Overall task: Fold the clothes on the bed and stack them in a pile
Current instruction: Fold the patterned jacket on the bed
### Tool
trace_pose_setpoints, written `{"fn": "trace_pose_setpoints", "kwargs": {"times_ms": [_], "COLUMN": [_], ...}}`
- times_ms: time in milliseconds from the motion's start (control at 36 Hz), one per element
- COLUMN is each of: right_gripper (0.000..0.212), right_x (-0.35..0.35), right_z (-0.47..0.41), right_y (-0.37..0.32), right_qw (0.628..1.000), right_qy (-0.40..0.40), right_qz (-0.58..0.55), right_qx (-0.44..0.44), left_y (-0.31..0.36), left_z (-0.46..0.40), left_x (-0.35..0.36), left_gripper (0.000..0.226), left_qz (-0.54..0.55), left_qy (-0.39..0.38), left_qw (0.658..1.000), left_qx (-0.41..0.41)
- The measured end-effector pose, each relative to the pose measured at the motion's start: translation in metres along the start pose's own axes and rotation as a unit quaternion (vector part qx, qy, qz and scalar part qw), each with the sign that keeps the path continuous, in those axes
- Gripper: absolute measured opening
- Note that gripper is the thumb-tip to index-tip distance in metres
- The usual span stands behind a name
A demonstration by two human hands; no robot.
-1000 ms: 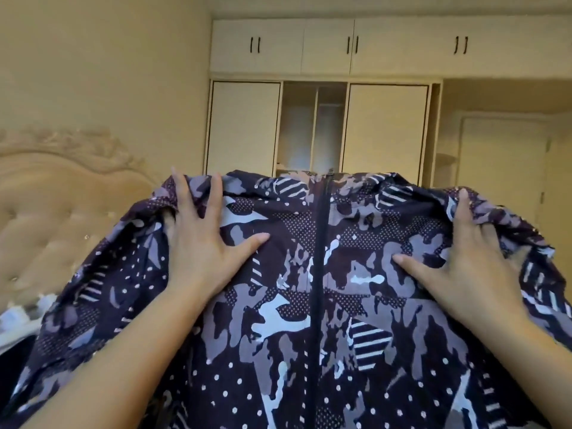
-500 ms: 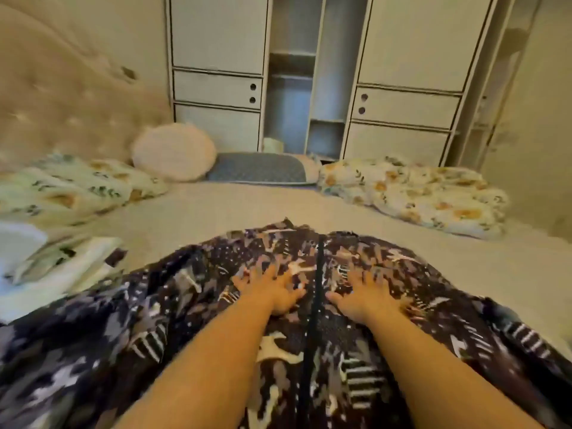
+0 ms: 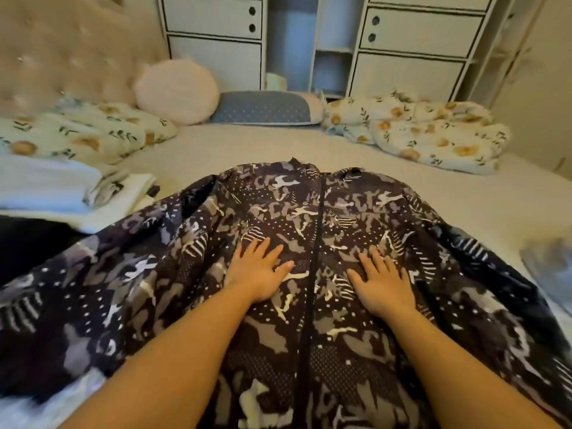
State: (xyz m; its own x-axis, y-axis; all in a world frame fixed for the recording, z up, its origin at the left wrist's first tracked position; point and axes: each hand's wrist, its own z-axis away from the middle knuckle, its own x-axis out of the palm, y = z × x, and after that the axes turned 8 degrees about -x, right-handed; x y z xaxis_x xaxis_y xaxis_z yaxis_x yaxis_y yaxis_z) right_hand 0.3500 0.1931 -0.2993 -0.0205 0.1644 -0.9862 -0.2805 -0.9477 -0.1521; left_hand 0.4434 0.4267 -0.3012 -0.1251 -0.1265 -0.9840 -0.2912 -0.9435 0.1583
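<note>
1. Currently, a camo-print zip jacket [image 3: 309, 230] is spread front-up on the bed [image 3: 247, 150], collar pointed away toward the pillows, zipper [image 3: 315, 243] closed down the centre.
2. Left hand [image 3: 258, 274] and right hand [image 3: 382, 281] are laid flat on the chest, one each side of the zipper, fingers straight and splayed, nothing gripped; likely placed so to press out wrinkles before the sleeves are folded in.
3. Fabric is judged thin, slick and synthetic; puffed creases are seen near the shoulders.
4. Folded white clothes [image 3: 46, 187] are stacked just left of the jacket, probably the pile.
5. Floral quilts [image 3: 418, 131], a round fluffy cushion [image 3: 176, 91] and a grey pillow [image 3: 263, 108] are noted by the tufted headboard [image 3: 62, 48].
</note>
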Motion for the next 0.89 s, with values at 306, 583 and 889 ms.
{"fn": "trace_pose_setpoints", "kwargs": {"times_ms": [306, 583, 889], "right_gripper": [0.064, 0.073, 0.047], "right_x": [0.002, -0.001, -0.023], "right_z": [0.142, 0.223, 0.229], "right_y": [-0.013, -0.035, -0.046], "right_qw": [0.997, 0.992, 0.982], "right_qy": [-0.065, -0.056, 0.089], "right_qz": [0.021, -0.058, 0.026], "right_qx": [-0.022, -0.096, -0.162], "left_y": [-0.026, -0.052, -0.133], "left_z": [0.139, 0.245, 0.233], "left_x": [0.007, 0.008, -0.046], "left_gripper": [0.065, 0.088, 0.037], "left_qz": [-0.010, -0.010, -0.102], "left_qy": [-0.022, -0.004, 0.168], "left_qw": [0.999, 0.986, 0.980], "left_qx": [0.026, 0.165, 0.024]}}
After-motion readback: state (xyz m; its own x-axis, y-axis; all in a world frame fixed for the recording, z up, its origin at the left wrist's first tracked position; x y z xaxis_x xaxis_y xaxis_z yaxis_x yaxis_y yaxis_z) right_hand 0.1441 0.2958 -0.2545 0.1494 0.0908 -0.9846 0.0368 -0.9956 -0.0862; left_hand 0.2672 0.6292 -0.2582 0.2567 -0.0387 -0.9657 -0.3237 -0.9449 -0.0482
